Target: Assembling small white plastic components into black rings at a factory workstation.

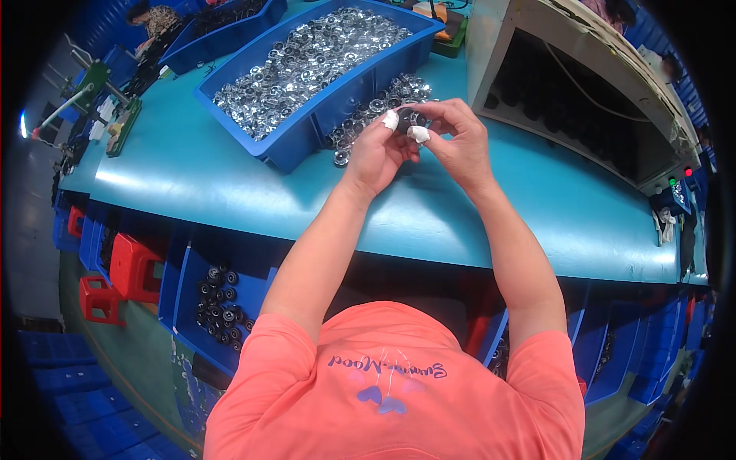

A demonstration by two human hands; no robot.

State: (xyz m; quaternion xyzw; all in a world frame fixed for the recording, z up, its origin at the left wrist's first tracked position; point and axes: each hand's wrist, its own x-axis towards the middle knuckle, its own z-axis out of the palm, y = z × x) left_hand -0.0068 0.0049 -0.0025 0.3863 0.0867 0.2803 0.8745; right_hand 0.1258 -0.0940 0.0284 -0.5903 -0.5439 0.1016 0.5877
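Over the teal table, my left hand (374,161) and my right hand (464,142) meet around a small black round part (405,121). Fingers of both hands are closed on it, and some shiny clear material shows at its right side. White tape wraps the left thumb tip and a right fingertip or thumb tip. Just beyond my hands, a loose heap of clear round parts with dark centres (359,129) lies against a blue bin (318,115). That bin is filled with similar clear and dark parts (307,65).
A pale box-shaped machine (491,46) with a dark opening stands at the right. At the far left sits a green hand press (93,88). Another blue bin (222,38) holds dark pieces. Below the table edge are a blue bin of black wheels (222,307) and red stools (134,268).
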